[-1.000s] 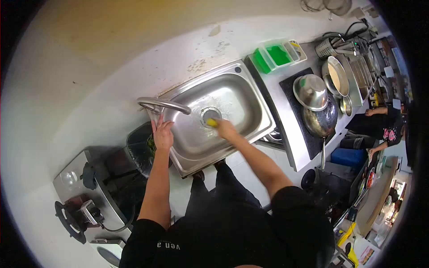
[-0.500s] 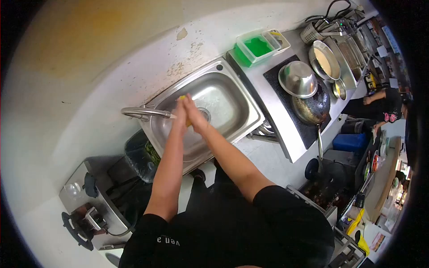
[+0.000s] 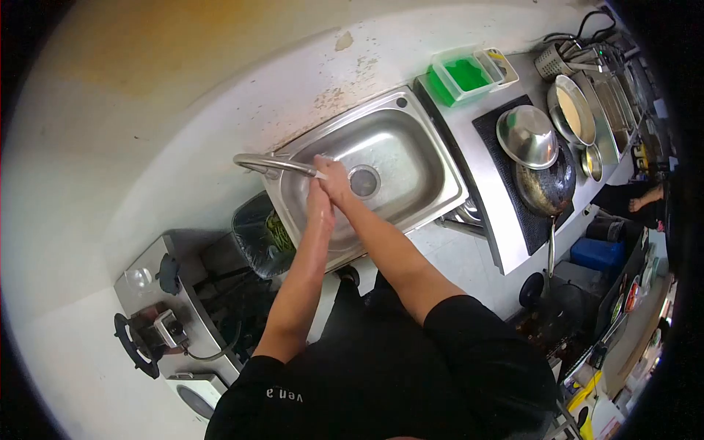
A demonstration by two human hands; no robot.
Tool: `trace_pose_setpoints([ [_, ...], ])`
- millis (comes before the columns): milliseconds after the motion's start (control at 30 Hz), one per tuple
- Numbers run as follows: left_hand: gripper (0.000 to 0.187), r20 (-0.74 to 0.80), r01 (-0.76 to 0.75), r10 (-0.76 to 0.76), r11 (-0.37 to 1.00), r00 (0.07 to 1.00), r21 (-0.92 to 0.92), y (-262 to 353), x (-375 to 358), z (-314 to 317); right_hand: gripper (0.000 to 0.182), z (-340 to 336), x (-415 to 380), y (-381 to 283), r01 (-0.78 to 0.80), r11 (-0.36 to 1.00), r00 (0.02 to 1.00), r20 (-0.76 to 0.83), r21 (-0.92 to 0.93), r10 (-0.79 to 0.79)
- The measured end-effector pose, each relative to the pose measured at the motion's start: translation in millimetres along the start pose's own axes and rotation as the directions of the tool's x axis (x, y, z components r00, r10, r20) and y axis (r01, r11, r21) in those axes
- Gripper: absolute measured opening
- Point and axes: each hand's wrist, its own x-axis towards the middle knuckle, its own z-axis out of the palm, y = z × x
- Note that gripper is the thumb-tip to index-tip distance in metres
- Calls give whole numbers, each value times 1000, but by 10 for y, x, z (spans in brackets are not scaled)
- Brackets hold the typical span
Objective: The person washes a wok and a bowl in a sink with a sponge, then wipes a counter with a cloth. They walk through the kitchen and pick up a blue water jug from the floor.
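Note:
Over the near-left part of the steel sink [image 3: 411,196], my two hands are pressed together below the curved faucet [image 3: 275,161]. A short white stream of water [image 3: 321,174] leaves the spout and falls on them. My right hand [image 3: 336,181] lies on top, its fingers curled over the left. Underneath, my left hand [image 3: 317,193] is mostly covered and its fingers are hidden. Whether anything sits between the palms cannot be made out. The round drain [image 3: 364,182] shows just to the right of my hands.
Right of the sink, a steel counter holds a green-bottomed plastic container [image 3: 463,75], an upturned steel bowl [image 3: 527,137], a dark wok [image 3: 544,183] and a pan of pale liquid [image 3: 572,110]. A black-lined bin [image 3: 257,242] stands left. Another person's arm [image 3: 645,199] appears far right.
The view has shifted, so the sink sits further right. My hands have turned from palm against palm to right over left. The yellow thing between them is out of sight.

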Motion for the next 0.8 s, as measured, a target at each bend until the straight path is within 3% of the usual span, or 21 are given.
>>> trace_pose_setpoints([
  [33, 41, -96, 64, -54, 992, 994, 111, 70, -65, 34, 49, 45, 68, 90, -77, 996, 997, 34, 37, 76],
  [167, 39, -57, 32, -27, 996, 998, 85, 102, 196, -106, 41, 222, 118, 269, -135, 987, 987, 95, 84, 127],
  [200, 44, 64, 40, -41, 999, 997, 5, 148, 275, -187, 41, 387, 106, 443, 177, 980, 984, 5, -91, -177],
  [233, 48, 186, 59, -44, 996, 982, -72, 174, 367, -259, 42, 461, 106, 526, 448, 848, 880, -28, -283, -474],
  [267, 48, 191, 62, -48, 996, 980, -71, 141, 504, -328, 42, 417, 119, 529, 446, 848, 880, -33, -288, -474],
  [333, 54, 143, -93, 121, 978, 982, -188, 40, 738, -435, 47, 270, 132, 562, 319, 947, 944, -101, 46, -313],
  [367, 54, 97, -29, 15, 990, 995, 136, 100, 519, -209, 49, 192, 132, 580, 244, 945, 968, -104, 218, -226],
  [400, 55, 12, 54, -66, 897, 998, 440, 116, 243, 81, 52, 139, 130, 598, 161, 908, 987, -82, 388, -140],
  [433, 45, 69, -53, 24, 890, 997, 453, -11, 167, 195, 55, 101, 115, 593, 68, 835, 998, -38, 546, -56],
  [467, 35, 122, -159, 114, 871, 986, 464, -100, 130, 262, 55, -158, 69, 514, -152, 756, 985, 156, 637, 67],
  [500, 35, 97, -159, 129, 871, 987, 465, -177, 178, 250, 56, -385, 0, 374, -378, 641, 918, 361, 668, 165],
  [567, 41, 206, -445, 418, 625, 885, 641, -290, 387, 222, 56, -335, -95, 254, -443, 572, 882, 448, 690, 143],
  [600, 41, 197, -445, 425, 628, 883, 638, -158, 430, 224, 57, -339, -93, 246, -487, 502, 858, 500, 715, 121],
  [667, 45, 121, -303, 295, 717, 948, 628, 147, 487, 140, 59, -155, -62, 284, -517, 500, 837, 533, 695, 124],
  [733, 43, 174, -379, 354, 670, 919, 638, 335, 375, 152, 60, -96, -229, -149, -486, 458, 869, 470, 745, 158],
  [800, 41, 242, -458, 404, 613, 882, 644, 336, 206, 195, 59, -11, -78, -1, -495, 421, 861, 496, 761, 116],
])
